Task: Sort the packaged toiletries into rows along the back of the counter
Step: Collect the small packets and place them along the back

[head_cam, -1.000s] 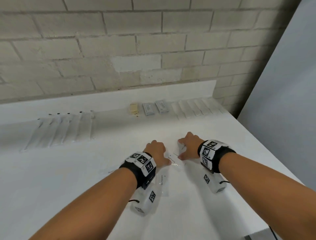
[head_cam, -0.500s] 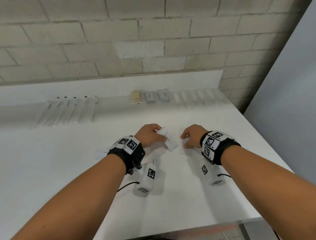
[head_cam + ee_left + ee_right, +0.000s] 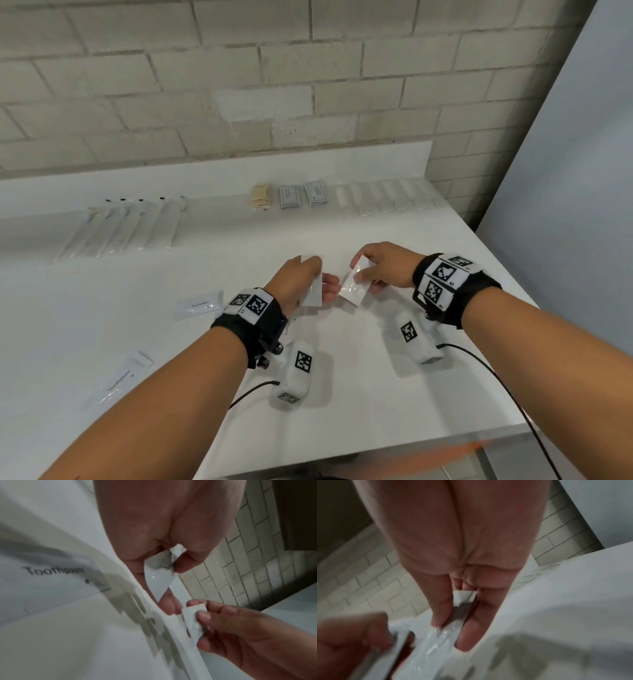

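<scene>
Above the middle of the white counter (image 3: 394,404), my left hand (image 3: 310,275) pinches a small white toothpaste packet (image 3: 313,293). The left wrist view has this packet (image 3: 157,581) bent between thumb and fingers. Just to its right, my right hand (image 3: 368,274) holds a second glossy packet (image 3: 354,286), which lies between thumb and fingers (image 3: 453,616) in the right wrist view. The two packets nearly meet. More toothpaste packets lie on the counter: one at mid left (image 3: 198,305), one at near left (image 3: 120,380), one partly hidden beneath my left wrist (image 3: 287,327).
Along the back stand rows: clear toothbrush sleeves (image 3: 130,226) at the left, a tan item (image 3: 261,198), two grey packets (image 3: 289,197), and several white packets (image 3: 387,198) at the right. A brick wall rises behind. The counter's right edge meets a grey panel (image 3: 565,205).
Both hands have come up off the counter, each lifting a packet, and the two packets now sit close together in the air. The head view has shifted downward.
</scene>
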A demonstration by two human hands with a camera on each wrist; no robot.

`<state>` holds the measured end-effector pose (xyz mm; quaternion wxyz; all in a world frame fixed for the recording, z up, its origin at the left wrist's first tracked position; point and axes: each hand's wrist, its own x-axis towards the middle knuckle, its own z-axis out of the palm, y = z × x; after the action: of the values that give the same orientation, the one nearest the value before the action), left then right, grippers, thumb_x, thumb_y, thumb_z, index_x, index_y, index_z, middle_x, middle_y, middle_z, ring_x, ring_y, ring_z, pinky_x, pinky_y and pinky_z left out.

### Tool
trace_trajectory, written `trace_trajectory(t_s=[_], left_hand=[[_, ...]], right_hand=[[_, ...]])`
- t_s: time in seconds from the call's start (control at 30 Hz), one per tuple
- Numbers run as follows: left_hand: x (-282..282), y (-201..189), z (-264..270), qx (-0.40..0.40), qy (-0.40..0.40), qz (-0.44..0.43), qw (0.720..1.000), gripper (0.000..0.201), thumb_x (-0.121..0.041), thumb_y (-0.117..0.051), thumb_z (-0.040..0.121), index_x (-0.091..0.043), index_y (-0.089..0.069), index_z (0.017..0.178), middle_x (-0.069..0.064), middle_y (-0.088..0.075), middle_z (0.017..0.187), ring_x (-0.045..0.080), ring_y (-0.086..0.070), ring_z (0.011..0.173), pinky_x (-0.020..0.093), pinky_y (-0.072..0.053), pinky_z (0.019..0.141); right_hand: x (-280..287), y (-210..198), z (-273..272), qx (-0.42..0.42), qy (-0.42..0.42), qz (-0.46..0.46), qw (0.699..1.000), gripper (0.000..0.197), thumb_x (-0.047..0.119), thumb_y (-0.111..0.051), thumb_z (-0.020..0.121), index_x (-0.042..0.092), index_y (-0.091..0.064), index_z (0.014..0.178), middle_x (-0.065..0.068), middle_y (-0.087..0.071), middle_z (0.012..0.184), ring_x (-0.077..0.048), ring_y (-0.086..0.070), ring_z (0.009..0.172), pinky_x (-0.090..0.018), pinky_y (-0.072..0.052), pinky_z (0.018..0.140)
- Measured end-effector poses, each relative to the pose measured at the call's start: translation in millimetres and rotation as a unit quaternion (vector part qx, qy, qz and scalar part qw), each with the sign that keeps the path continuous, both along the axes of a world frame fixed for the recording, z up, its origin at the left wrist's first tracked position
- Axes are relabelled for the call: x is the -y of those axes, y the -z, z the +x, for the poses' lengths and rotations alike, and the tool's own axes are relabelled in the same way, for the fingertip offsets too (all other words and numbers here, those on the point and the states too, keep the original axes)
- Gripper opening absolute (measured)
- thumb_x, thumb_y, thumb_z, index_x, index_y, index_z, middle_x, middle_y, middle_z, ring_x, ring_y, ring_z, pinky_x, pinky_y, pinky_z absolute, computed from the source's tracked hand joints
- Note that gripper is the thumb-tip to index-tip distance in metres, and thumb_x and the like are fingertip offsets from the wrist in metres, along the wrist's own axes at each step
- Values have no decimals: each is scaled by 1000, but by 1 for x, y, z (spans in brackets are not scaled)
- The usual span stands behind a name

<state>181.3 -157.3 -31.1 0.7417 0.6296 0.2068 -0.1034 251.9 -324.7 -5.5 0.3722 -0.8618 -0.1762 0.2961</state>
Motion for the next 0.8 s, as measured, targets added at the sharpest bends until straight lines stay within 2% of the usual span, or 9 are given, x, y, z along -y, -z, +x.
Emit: trace_trajectory(t_s=[0.1, 0.17, 0.23, 0.37, 0.5, 0.57, 0.63, 0.7, 0.8], left_hand=[[6, -1, -3, 2, 6, -32, 999, 17, 2, -33, 88, -6, -44, 98, 18, -70, 82, 29, -62, 69, 32, -54, 60], [11, -1, -5, -9, 20, -61, 998, 20, 0, -34, 89, -4, -52, 98, 14, -70, 79, 26, -61, 69, 30, -53, 58], [17, -2, -7, -17, 43, -101, 994, 25, -5, -32, 89, -5, -57, 96, 16, -64, 93, 26, -61, 75, 31, -52, 61], [32, -4, -8, -26, 62, -121, 990, 29, -13, -30, 90, -6, -57, 98, 13, -64, 91, 27, -61, 75, 32, -49, 64], [41, -1, -6, -25, 78, -144, 986, 47, -16, -28, 89, 5, -54, 121, 25, -63, 108, 38, -62, 93, 39, -54, 76], [46, -2, -4, -18, 122, -168, 978, 50, -22, -24, 89, 6, -56, 116, 24, -63, 102, 36, -61, 88, 38, -53, 77], [53, -5, -3, -15, 177, -179, 968, 48, -34, -25, 92, 1, -56, 102, 17, -56, 87, 28, -54, 76, 35, -46, 71], [57, -7, -2, -15, 183, -113, 976, 42, -46, -39, 95, -6, -54, 96, 9, -52, 73, 21, -50, 61, 30, -43, 61], [48, -2, -3, 28, 124, 74, 989, 27, -38, -61, 92, -11, -54, 93, 2, -50, 65, 12, -42, 51, 26, -37, 51]], right_hand=[[6, -17, -3, -90, 12, 84, 992, 25, -4, -41, 96, 8, -59, 108, -14, -63, 97, -21, -64, 81, -26, -58, 69], [11, -22, -5, -117, 11, 112, 987, 34, -9, -35, 94, 3, -60, 115, -14, -64, 96, -19, -64, 80, -26, -59, 69], [16, -23, -8, -116, 8, 120, 986, 37, -10, -34, 94, 0, -59, 119, -16, -63, 99, -19, -65, 80, -27, -59, 70], [23, -17, -12, -79, 0, 119, 990, 29, -9, -46, 94, 2, -61, 116, -7, -65, 90, -18, -66, 79, -29, -61, 69], [29, -11, -13, -18, 24, 109, 994, 13, -5, -65, 85, 8, -65, 88, -8, -69, 79, -24, -68, 69, -35, -60, 74], [29, -8, -14, -1, 30, 111, 993, 14, -1, -73, 79, 10, -65, 82, -8, -68, 75, -24, -65, 69, -37, -58, 77], [29, -5, -15, 29, 50, 118, 991, 18, 5, -80, 74, 11, -63, 77, -4, -64, 67, -19, -60, 63, -35, -57, 71], [31, -2, -15, 80, 85, 114, 987, 24, 10, -84, 70, 13, -60, 74, -1, -57, 64, -13, -55, 57, -29, -56, 63], [42, 2, -12, 138, 92, 56, 985, 20, 17, -81, 73, 13, -64, 83, 0, -60, 78, -15, -57, 70, -24, -50, 65]])
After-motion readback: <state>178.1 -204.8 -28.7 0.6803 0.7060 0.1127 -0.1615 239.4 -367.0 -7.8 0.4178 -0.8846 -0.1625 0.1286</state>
